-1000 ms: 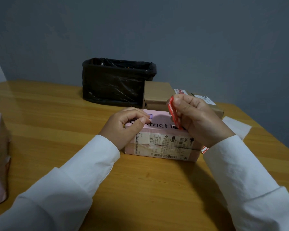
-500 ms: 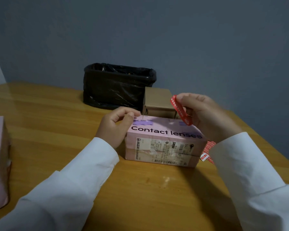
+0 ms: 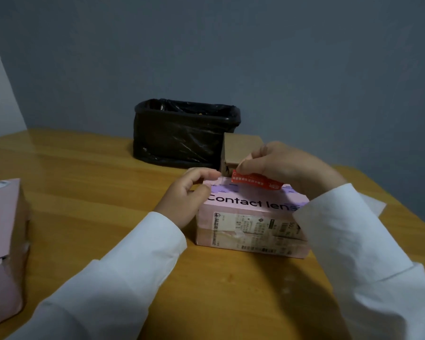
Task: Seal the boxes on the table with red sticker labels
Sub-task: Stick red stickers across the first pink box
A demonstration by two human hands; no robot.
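At the far left edge I am seeing a second pale pink cardboard box (image 3: 3,246) sitting partly out of frame on the yellow wooden table (image 3: 88,187). Moving right, the left hand (image 3: 189,195) is bracing the left end of the pale pink rectangular cardboard box printed "Contact lenses" (image 3: 250,217); its fingers are curling over the far top corner and its thumb is lying against the near side, so it is gripping the box. Behind, a black bin lined with a black plastic bag (image 3: 184,133) is standing at the far side of the table, with a small brown cardboard box (image 3: 241,150) just beside it on the right. Further right, the right hand (image 3: 287,165) is pinching a long red sticker label with white print (image 3: 255,182) by its upper edge, holding it lengthwise just over the far top edge of the pink box; whether it is touching the lid I cannot tell. A white sheet of paper (image 3: 375,204) is lying near the right edge.

To my eye, the step is laying the label across the far seam. Doing it well is likely meaning lowering one end first, keeping the strip straight, then smoothing it over the edge while the left hand is steadying the box.
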